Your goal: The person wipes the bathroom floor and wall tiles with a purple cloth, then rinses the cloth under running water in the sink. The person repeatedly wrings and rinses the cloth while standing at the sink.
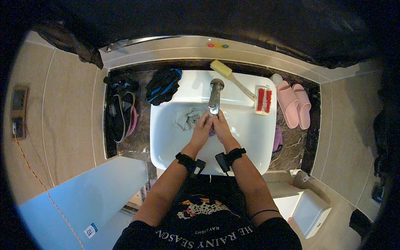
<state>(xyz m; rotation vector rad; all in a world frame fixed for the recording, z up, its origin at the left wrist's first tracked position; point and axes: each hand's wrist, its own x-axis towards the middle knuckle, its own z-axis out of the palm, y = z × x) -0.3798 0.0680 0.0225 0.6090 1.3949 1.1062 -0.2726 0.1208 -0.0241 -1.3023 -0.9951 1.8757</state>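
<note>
Both hands are together under the chrome faucet (pixel 215 97) of a white washbasin (pixel 250 140). My left hand (pixel 202 127) and my right hand (pixel 221 125) close around a small purplish item (pixel 212 131), mostly hidden between them. Water appears to run onto the fingers. Left of the hands, a wet whitish-grey cloth (pixel 187 118) lies in the basin. A long-handled brush with pale bristles (pixel 222 68) rests across the basin's back rim, its handle end touching a brush with red and white bristles (pixel 263 100). A black and blue bundle (pixel 164 87) lies on the back left corner.
On the dark marble counter (pixel 134 134), black shoes (pixel 120 115) stand at left. Pink slippers (pixel 293 106), a round whitish object (pixel 276 79) and purple fabric (pixel 277 137) are at right. A white bin-like container (pixel 312 212) is lower right; a cord (pixel 47 187) hangs at left.
</note>
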